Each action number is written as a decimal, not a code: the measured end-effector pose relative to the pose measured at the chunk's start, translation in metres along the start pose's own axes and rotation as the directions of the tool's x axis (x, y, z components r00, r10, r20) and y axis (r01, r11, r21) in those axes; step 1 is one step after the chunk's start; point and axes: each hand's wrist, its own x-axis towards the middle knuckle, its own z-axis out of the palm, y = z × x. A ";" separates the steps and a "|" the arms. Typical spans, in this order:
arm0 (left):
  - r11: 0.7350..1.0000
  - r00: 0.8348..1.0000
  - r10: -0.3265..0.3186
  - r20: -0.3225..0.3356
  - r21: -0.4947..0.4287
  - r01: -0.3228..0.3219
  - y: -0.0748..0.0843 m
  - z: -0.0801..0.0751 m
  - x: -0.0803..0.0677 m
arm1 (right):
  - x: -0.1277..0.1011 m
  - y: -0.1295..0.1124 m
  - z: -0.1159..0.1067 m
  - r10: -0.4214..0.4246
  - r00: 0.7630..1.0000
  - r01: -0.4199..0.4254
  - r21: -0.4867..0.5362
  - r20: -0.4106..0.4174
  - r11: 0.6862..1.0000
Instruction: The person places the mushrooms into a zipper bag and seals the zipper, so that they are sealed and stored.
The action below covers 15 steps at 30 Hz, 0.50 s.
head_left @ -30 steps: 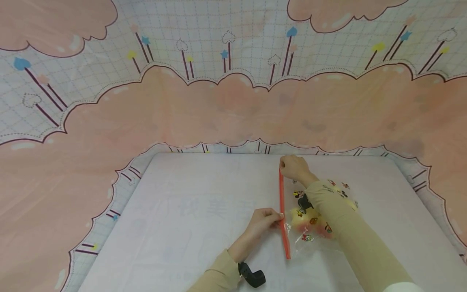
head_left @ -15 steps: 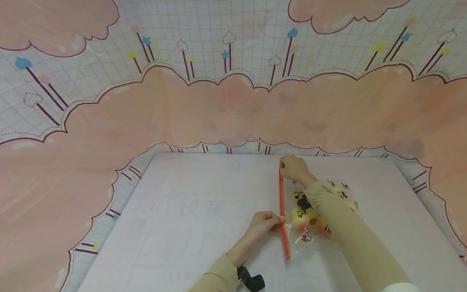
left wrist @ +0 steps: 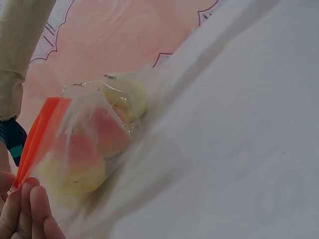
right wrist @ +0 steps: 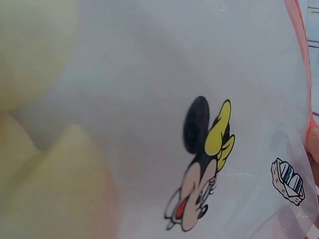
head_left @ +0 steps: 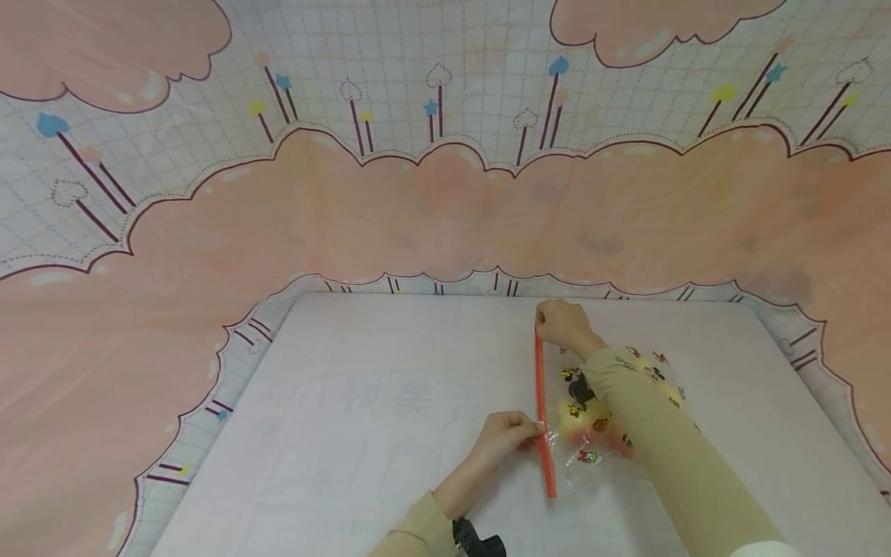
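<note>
A clear zip bag [head_left: 571,464] with cartoon prints lies on the white table, its orange-red zip strip [head_left: 539,379] running from far to near along the left side. Several yellow-and-pink round fruits, like peaches [left wrist: 77,167], show through the plastic. With thumb and fingers my left hand [head_left: 503,439] pinches the strip below its middle. My right hand [head_left: 564,322] grips the strip's far end, near the table's back edge. Its forearm covers part of the bag in the head view. In the right wrist view the bag's printed plastic [right wrist: 134,89] fills most of the picture.
The white table [head_left: 348,433] extends to both sides of the bag. Behind it hangs a patterned peach-coloured cloth [head_left: 431,209]. A black wrist device [head_left: 480,541] sits below my left sleeve.
My left hand has slid a short way along the strip toward the near end, still pinching it. The right hand keeps its hold on the far end.
</note>
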 end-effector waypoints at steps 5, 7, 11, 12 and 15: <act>1.000 1.000 -0.003 -0.009 -0.017 0.003 -0.002 0.001 -0.002 | 0.001 0.001 0.001 0.000 1.000 0.000 -0.003 0.007 1.000; 1.000 1.000 0.001 -0.008 -0.027 -0.001 -0.002 0.001 -0.004 | 0.001 0.001 0.002 -0.003 1.000 0.003 -0.006 0.006 1.000; 0.999 1.000 0.003 0.000 -0.042 -0.003 -0.003 0.001 -0.007 | 0.002 0.002 0.003 0.000 1.000 0.000 -0.014 0.004 1.000; 0.999 1.000 0.007 0.002 -0.048 -0.006 -0.003 0.001 -0.007 | 0.002 0.003 0.003 0.000 1.000 0.000 -0.014 0.004 1.000; 0.999 1.000 0.005 0.006 -0.054 -0.005 -0.003 0.002 -0.009 | 0.002 0.003 0.003 0.006 1.000 -0.006 -0.016 0.001 1.000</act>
